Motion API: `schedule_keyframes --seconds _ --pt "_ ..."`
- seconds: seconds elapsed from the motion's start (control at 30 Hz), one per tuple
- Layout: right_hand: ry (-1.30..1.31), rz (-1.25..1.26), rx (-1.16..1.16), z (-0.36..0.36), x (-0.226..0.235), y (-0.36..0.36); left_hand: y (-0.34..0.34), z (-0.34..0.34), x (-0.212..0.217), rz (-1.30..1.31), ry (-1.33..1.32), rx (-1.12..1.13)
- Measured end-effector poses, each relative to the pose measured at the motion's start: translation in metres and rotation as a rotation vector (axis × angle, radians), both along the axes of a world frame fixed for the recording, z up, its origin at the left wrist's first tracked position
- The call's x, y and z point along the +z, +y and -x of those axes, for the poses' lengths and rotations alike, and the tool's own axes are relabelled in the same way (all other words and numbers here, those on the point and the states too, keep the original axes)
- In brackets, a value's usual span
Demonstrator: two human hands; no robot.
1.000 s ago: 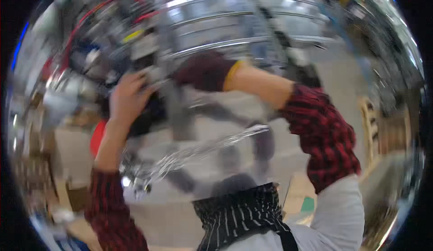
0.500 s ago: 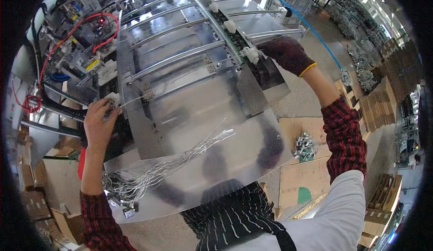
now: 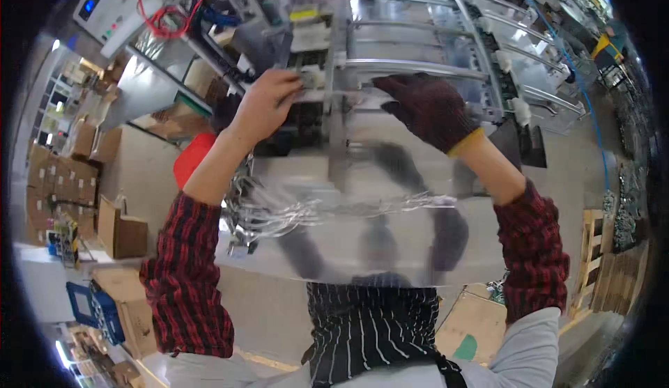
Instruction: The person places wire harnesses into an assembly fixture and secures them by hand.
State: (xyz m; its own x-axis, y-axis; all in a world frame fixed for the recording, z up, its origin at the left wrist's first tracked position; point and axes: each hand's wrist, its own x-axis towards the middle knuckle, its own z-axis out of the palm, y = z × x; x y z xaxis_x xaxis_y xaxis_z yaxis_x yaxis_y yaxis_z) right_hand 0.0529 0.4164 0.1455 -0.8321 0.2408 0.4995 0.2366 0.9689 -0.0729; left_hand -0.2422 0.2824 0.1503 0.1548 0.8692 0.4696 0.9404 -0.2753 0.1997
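My bare left hand (image 3: 268, 104) is closed, thumb and fingers pinching at a small white holder (image 3: 312, 78) on the machine's left rail. A thin white cable (image 3: 341, 94), smeared by motion, runs from there toward my right hand (image 3: 432, 113). That hand wears a dark red knit glove with a yellow cuff; its finger and thumb come together around the cable's other end, though blur hides the exact grip. Below both hands, a bundle of white cables (image 3: 300, 207) with metal-ended connectors lies on a shiny metal sheet (image 3: 348, 255).
Metal crossbars (image 3: 418, 67) span the machine beyond my hands. A second rail with white holders (image 3: 520, 109) stands to the right. At far left are a control box (image 3: 104, 5) and cardboard boxes (image 3: 63, 186). A red object (image 3: 194, 158) sits beside my left forearm.
My view has turned left. My right hand has left the right rail's white holder and come close to my left hand, which stays at the left rail.
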Motion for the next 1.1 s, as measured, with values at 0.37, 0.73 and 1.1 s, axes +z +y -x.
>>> schedule_keyframes --seconds 0.37,0.73,1.1 --pt "0.083 0.011 0.000 -0.025 0.034 -0.062 -0.131 -0.006 0.020 0.046 -0.065 0.177" --pt "0.128 0.334 0.365 0.069 -0.044 -0.200 -0.158 0.048 -0.062 0.376 0.011 0.457" --pt "0.317 0.198 -0.139 0.100 -0.053 -0.210 -0.186 0.042 -0.052 -0.057 -0.201 0.428"
